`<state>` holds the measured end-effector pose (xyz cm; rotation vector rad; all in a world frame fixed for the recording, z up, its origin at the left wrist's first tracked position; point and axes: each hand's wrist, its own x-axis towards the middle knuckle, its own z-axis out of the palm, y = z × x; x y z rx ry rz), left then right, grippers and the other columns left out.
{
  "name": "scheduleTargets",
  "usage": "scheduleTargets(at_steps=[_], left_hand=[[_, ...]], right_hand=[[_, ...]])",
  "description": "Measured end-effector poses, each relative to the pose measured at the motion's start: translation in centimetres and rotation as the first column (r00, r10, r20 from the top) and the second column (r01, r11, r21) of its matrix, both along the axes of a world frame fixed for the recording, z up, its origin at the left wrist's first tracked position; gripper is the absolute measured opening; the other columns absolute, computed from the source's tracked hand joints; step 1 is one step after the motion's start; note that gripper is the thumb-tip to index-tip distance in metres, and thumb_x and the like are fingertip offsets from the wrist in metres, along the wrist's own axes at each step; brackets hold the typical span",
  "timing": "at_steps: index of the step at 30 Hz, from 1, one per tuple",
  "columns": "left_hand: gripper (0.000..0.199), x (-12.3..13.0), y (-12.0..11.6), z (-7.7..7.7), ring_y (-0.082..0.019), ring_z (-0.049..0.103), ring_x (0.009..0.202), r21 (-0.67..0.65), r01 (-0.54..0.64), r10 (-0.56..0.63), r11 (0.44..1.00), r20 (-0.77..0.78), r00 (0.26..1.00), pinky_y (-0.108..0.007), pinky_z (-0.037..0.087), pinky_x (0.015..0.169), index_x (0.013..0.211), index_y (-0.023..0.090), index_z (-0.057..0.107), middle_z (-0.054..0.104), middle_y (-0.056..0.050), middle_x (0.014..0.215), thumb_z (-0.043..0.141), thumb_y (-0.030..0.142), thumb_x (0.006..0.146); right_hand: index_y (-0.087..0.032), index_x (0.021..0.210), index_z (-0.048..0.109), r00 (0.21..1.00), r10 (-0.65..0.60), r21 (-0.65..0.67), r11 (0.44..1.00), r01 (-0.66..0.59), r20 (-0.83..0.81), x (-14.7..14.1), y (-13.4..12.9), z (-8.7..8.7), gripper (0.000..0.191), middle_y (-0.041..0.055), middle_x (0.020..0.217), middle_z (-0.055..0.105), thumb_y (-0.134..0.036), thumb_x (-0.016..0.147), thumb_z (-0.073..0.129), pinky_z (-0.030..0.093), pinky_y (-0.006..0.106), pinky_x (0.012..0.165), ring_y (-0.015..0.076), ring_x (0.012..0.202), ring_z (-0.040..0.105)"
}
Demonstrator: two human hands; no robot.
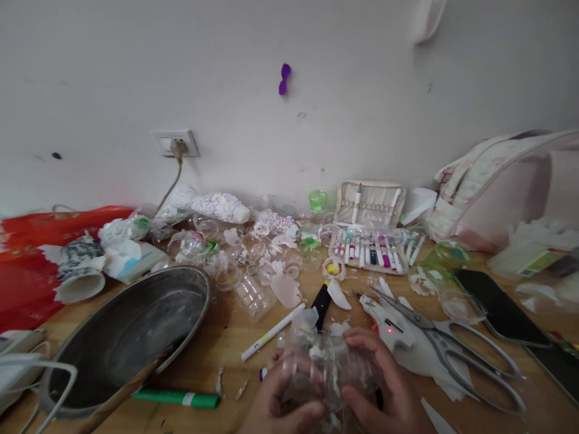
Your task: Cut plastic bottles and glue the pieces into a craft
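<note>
My left hand [278, 395] and my right hand [389, 386] are closed round clear plastic bottle pieces [332, 367] at the bottom middle. White scraps cling to the plastic, and its lower part runs out of view. Just beyond my hands lie a white marker [274, 331] and a black tool with a yellow tip [322, 304]. To the right of my right hand, large grey-handled scissors [436, 331] lie open over a white device with a red light [389, 330]. Torn white paper lies under them.
A metal basin [131, 325] with a wooden stick [131, 386] stands left, a green marker [181, 398] near it. Cut bottles and paper scraps [284, 283] cover the back. A marker case [366, 247], a phone [500, 307] and a pink bag [506, 187] are right.
</note>
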<state>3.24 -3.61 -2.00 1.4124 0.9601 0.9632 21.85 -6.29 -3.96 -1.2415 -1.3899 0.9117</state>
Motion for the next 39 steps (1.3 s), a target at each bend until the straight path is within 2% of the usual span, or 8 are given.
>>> scheduleTargets(at_steps=[3, 15, 20, 23, 26, 33, 36, 39], left_hand=[[0.027, -0.1, -0.2, -0.7, -0.021, 0.057, 0.083, -0.063, -0.038, 0.042, 0.997, 0.060, 0.997, -0.036, 0.043, 0.085, 0.076, 0.027, 0.073, 0.063, -0.001, 0.077, 0.069, 0.052, 0.068], [0.033, -0.2, -0.1, -3.2, -0.024, 0.060, 0.078, 0.166, -0.020, 0.024, 0.986, -0.027, 0.999, -0.040, 0.045, 0.082, 0.073, 0.028, 0.075, 0.070, -0.005, 0.078, 0.062, 0.059, 0.070], [0.030, -0.8, 0.7, -3.0, -0.026, 0.060, 0.071, 0.391, 0.072, -0.026, 0.917, -0.123, 0.992, -0.044, 0.043, 0.082, 0.071, 0.031, 0.076, 0.070, -0.005, 0.065, 0.060, 0.056, 0.072], [0.027, -1.0, 1.0, -2.2, -0.028, 0.061, 0.071, 0.469, 0.041, 0.056, 0.882, -0.190, 0.980, -0.048, 0.038, 0.086, 0.064, 0.032, 0.075, 0.071, -0.006, 0.060, 0.062, 0.056, 0.070], [0.017, -0.9, 0.8, -0.9, -0.029, 0.061, 0.086, 0.379, 0.036, 0.075, 0.925, -0.274, 0.959, -0.045, 0.036, 0.089, 0.077, 0.032, 0.075, 0.076, -0.005, 0.078, 0.064, 0.045, 0.075], [0.027, -0.3, 1.0, -0.5, -0.020, 0.059, 0.080, -0.058, -0.229, 0.231, 0.972, 0.022, 0.973, -0.031, 0.046, 0.077, 0.075, 0.023, 0.065, 0.065, -0.001, 0.077, 0.059, 0.048, 0.078], [0.038, -0.2, 1.4, -0.9, -0.022, 0.059, 0.093, -0.092, -0.309, 0.316, 0.947, 0.077, 0.946, -0.034, 0.045, 0.086, 0.100, 0.024, 0.060, 0.065, -0.003, 0.095, 0.071, 0.044, 0.069], [0.052, -0.1, 1.1, -1.1, -0.026, 0.056, 0.105, -0.022, -0.120, 0.121, 0.993, 0.039, 0.992, -0.041, 0.041, 0.095, 0.109, 0.025, 0.060, 0.063, -0.007, 0.110, 0.074, 0.046, 0.064]], right_hand=[[-0.041, 0.112, 0.045, 0.998, 0.007, 0.094, 0.995, -0.013, 0.064, -0.1, 0.0, 0.1, 0.047, -0.0064, 0.121, 0.048, -0.019, 0.072, 0.057, 0.031, 0.025, 0.101, 0.0165, 0.118, 0.043], [-0.036, 0.116, 0.040, 0.973, 0.171, 0.155, 0.968, -0.195, 0.155, 1.4, 0.4, -0.1, 0.040, 0.0013, 0.121, 0.045, -0.031, 0.081, 0.060, 0.040, 0.029, 0.098, 0.0209, 0.116, 0.046], [-0.041, 0.129, 0.028, 0.998, 0.055, 0.027, 0.998, -0.057, 0.043, 0.5, -0.3, 0.4, 0.059, -0.0014, 0.135, 0.039, -0.061, 0.079, 0.054, 0.033, 0.031, 0.104, 0.0227, 0.128, 0.035], [-0.038, 0.127, 0.031, 0.991, 0.053, -0.180, 0.981, -0.074, -0.120, 0.1, -0.4, 0.8, 0.065, 0.0024, 0.125, 0.051, -0.068, 0.075, 0.054, 0.042, 0.035, 0.094, 0.0249, 0.118, 0.047], [-0.036, 0.120, 0.039, 0.987, 0.020, -0.227, 0.972, -0.057, -0.158, 0.3, -0.1, 0.9, 0.054, 0.0024, 0.125, 0.052, -0.058, 0.076, 0.061, 0.039, 0.038, 0.097, 0.0244, 0.117, 0.049], [-0.036, 0.113, 0.044, 0.946, -0.068, 0.249, 0.968, -0.014, 0.318, 1.2, 0.3, 1.3, 0.044, 0.0017, 0.125, 0.048, -0.023, 0.077, 0.066, 0.038, 0.036, 0.101, 0.0243, 0.121, 0.044], [-0.034, 0.114, 0.044, 0.984, -0.115, 0.098, 0.990, 0.102, 0.137, 1.3, 0.0, 2.5, 0.048, 0.0046, 0.119, 0.052, -0.037, 0.073, 0.069, 0.047, 0.038, 0.090, 0.0282, 0.111, 0.051], [-0.033, 0.119, 0.036, 0.981, -0.072, -0.087, 0.995, 0.057, -0.179, 1.5, 0.3, 3.4, 0.060, 0.0055, 0.114, 0.056, -0.051, 0.072, 0.068, 0.053, 0.033, 0.077, 0.0236, 0.094, 0.061]])
